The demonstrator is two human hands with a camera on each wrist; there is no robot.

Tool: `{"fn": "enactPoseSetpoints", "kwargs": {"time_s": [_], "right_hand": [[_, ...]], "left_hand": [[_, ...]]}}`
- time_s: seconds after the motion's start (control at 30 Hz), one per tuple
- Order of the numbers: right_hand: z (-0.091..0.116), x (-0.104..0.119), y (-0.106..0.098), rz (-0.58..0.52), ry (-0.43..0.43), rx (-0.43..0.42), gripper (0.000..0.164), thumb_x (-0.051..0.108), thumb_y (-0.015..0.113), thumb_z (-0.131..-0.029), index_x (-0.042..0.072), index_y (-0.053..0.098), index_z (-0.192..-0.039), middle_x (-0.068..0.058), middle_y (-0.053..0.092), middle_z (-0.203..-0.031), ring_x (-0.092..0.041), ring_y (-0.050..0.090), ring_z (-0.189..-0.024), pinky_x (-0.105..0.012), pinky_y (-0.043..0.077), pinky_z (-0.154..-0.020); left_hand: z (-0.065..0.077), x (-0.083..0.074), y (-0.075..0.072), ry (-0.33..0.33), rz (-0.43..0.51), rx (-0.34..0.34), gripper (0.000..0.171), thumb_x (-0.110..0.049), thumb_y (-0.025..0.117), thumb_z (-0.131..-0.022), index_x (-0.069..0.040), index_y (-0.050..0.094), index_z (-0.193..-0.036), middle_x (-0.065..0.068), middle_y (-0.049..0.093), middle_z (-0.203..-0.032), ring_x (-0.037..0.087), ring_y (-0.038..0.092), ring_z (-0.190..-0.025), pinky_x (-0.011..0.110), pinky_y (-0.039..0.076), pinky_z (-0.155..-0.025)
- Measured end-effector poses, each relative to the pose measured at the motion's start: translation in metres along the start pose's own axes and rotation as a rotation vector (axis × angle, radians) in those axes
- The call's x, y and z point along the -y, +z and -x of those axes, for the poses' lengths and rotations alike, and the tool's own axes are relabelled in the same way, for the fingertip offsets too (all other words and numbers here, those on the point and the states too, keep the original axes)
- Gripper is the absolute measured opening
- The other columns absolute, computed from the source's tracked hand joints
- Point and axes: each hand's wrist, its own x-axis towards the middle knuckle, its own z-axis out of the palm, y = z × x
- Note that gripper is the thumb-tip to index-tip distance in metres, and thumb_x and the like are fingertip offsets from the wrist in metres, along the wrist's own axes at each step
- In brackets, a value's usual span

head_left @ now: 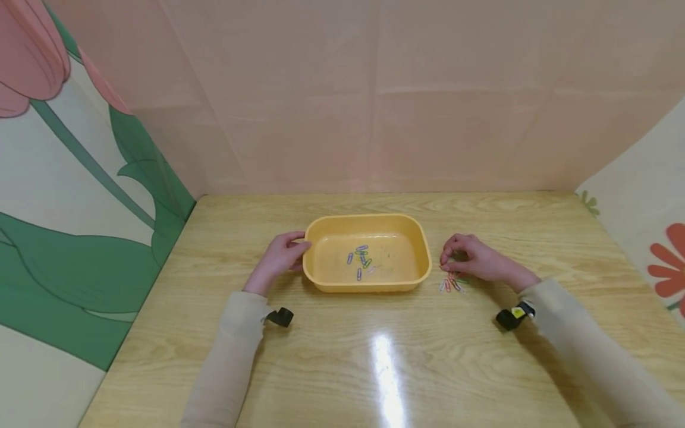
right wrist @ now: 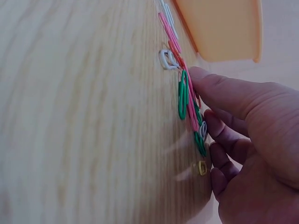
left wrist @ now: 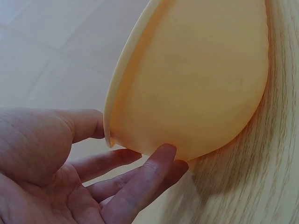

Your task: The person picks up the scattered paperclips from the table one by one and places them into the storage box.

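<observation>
A yellow plastic basin (head_left: 367, 286) stands on the table with several coloured paper clips (head_left: 363, 259) lying on its floor. My left hand (head_left: 282, 254) holds its left end, thumb at the rim and fingers against the outer wall, as the left wrist view shows with the basin wall (left wrist: 196, 84) close up. To the right of the basin, my right hand (head_left: 473, 257) is bent over a small pile of paper clips (head_left: 452, 284). Its thumb and fingertips pinch at a clip there, partly hidden. Green clips (right wrist: 183, 95) and pink clips (right wrist: 169, 32) lie beside the thumb.
The wood-grain table (head_left: 321, 356) carries both the basin and the pile. A plain pinkish sheet (head_left: 369, 101) rises behind the table's far edge. Flower-patterned panels (head_left: 80, 238) flank it on both sides. Each wrist wears a small black camera (head_left: 512, 318).
</observation>
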Motion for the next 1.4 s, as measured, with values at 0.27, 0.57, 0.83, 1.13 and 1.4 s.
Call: {"fn": "enactPoseSetpoints", "kwargs": {"time_s": [0.27, 0.57, 0.83, 1.13, 1.4], "right_hand": [[-0.0004, 0.0014, -0.002, 0.064, 0.013, 0.017, 0.012, 0.003, 0.075, -0.082, 0.011, 0.065, -0.082, -0.007, 0.057, -0.089, -0.019, 0.053, -0.086, -0.024, 0.046, -0.076], [0.001, 0.0017, -0.0027, 0.082, 0.054, 0.008, 0.012, 0.008, 0.076, -0.082, 0.014, 0.065, -0.084, -0.004, 0.06, -0.09, -0.021, 0.05, -0.09, -0.037, 0.031, -0.085], [0.0043, 0.0036, -0.0071, 0.05, 0.094, 0.032, 0.01, 0.011, 0.076, -0.082, 0.01, 0.067, -0.086, -0.005, 0.062, -0.09, -0.02, 0.055, -0.086, -0.028, 0.047, -0.077], [0.0045, -0.0019, -0.0074, 0.036, 0.062, 0.046, 0.011, 0.005, 0.075, -0.081, 0.011, 0.067, -0.085, -0.005, 0.06, -0.089, -0.02, 0.055, -0.084, -0.027, 0.048, -0.073], [0.0056, 0.006, -0.0062, 0.058, 0.044, 0.051, 0.008, 0.006, 0.072, -0.085, 0.013, 0.067, -0.085, -0.003, 0.059, -0.09, -0.019, 0.053, -0.086, -0.029, 0.043, -0.08]], "left_hand": [[-0.0016, -0.0012, -0.0007, -0.007, -0.015, 0.003, 0.044, -0.017, 0.056, -0.098, 0.0, 0.048, -0.137, 0.026, 0.062, -0.113, 0.033, 0.065, -0.095, 0.031, 0.058, -0.069], [-0.0013, -0.0032, 0.0006, -0.01, -0.008, 0.003, 0.044, -0.016, 0.057, -0.097, 0.0, 0.048, -0.137, 0.027, 0.062, -0.113, 0.036, 0.064, -0.096, 0.03, 0.057, -0.067], [-0.0004, -0.0022, 0.0002, -0.021, -0.006, 0.002, 0.045, -0.016, 0.056, -0.097, 0.001, 0.047, -0.138, 0.028, 0.061, -0.114, 0.035, 0.065, -0.096, 0.031, 0.058, -0.068], [-0.0006, -0.0006, -0.0012, -0.014, -0.012, 0.002, 0.046, -0.018, 0.057, -0.097, 0.001, 0.046, -0.138, 0.028, 0.061, -0.113, 0.033, 0.065, -0.095, 0.038, 0.057, -0.074], [0.0013, -0.0023, 0.0002, -0.011, -0.031, -0.007, 0.045, -0.016, 0.056, -0.097, 0.002, 0.047, -0.137, 0.026, 0.063, -0.111, 0.026, 0.066, -0.087, 0.041, 0.057, -0.076]]}}
